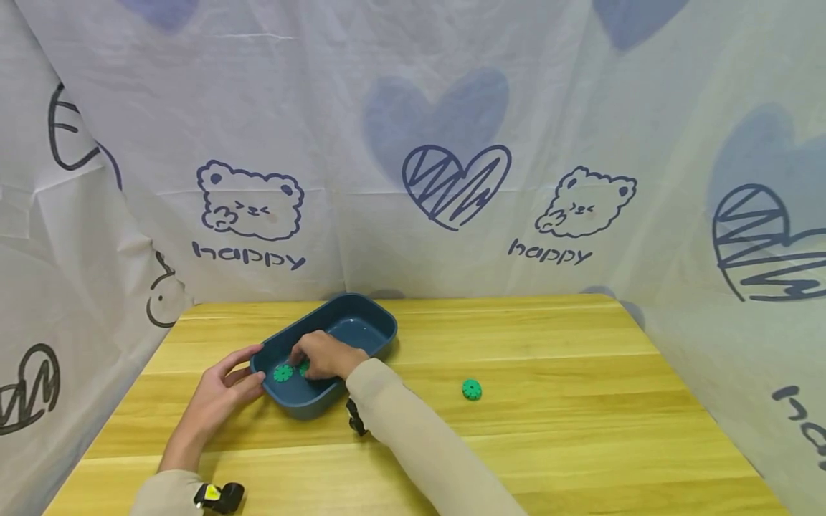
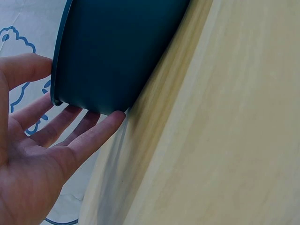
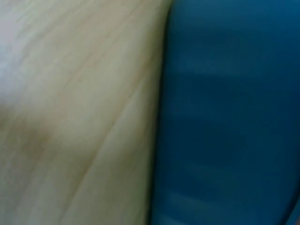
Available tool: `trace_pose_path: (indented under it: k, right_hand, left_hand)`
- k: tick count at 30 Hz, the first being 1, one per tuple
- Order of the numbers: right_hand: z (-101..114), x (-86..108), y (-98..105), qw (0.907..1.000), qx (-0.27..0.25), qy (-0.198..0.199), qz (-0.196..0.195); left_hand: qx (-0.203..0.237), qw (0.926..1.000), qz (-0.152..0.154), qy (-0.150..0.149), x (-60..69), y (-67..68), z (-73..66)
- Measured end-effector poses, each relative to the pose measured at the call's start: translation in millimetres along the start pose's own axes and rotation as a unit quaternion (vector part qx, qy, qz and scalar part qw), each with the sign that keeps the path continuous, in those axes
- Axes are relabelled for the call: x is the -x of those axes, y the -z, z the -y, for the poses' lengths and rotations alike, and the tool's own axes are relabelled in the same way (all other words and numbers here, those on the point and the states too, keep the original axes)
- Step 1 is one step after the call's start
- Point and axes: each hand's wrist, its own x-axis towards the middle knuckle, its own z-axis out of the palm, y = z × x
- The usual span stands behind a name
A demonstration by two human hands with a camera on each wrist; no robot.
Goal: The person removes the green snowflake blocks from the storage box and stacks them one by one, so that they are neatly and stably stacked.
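A dark blue oblong tub (image 1: 364, 337) stands at an angle on the left half of the table. My left hand (image 1: 222, 390) holds its near-left end, its fingers spread against the outside wall; the left wrist view shows this hand (image 2: 42, 154) at the tub's (image 2: 117, 51) rim and lower edge. Inside the tub, my right hand (image 1: 325, 355) reaches down with bent fingers round a green notched disc (image 1: 303, 368), which they partly cover. Beside it on the tub floor lies another green notched disc (image 1: 282, 373). The right wrist view is blurred and shows mostly the tub's wall (image 3: 225, 117).
To the right of the tub, a green notched piece (image 1: 472, 389) lies on the wooden table (image 1: 568, 430). A printed white cloth (image 1: 361, 244) hangs behind the table and along both sides. My right forearm (image 1: 426, 437) crosses over the tub's near edge.
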Motion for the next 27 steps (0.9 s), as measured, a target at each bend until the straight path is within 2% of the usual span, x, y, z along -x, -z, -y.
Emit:
trace_pose_path:
  k: [5, 9, 17, 27]
  right_hand:
    - [0, 4.7, 5, 0.9996, 0.002, -0.029, 0.003]
    - [-1, 7.9, 7, 0.9994, 0.002, -0.033, 0.007]
    - [-6, 11.4, 8, 0.9998, -0.001, -0.009, 0.020]
    - [-14, 15.0, 10, 0.9991, 0.000, 0.037, 0.022]
  left_hand:
    - [0.003, 1.0000, -0.001, -0.003, 0.7, -0.5, -0.8]
    - [-0.004, 1.0000, -0.001, -0.003, 1.1, -0.9, -1.4]
    - [-0.013, 0.9999, -0.006, 0.001, 1.2, -0.7, -1.9]
    - [-0.002, 1.0000, -0.005, -0.005, -0.5, -0.3, 0.9]
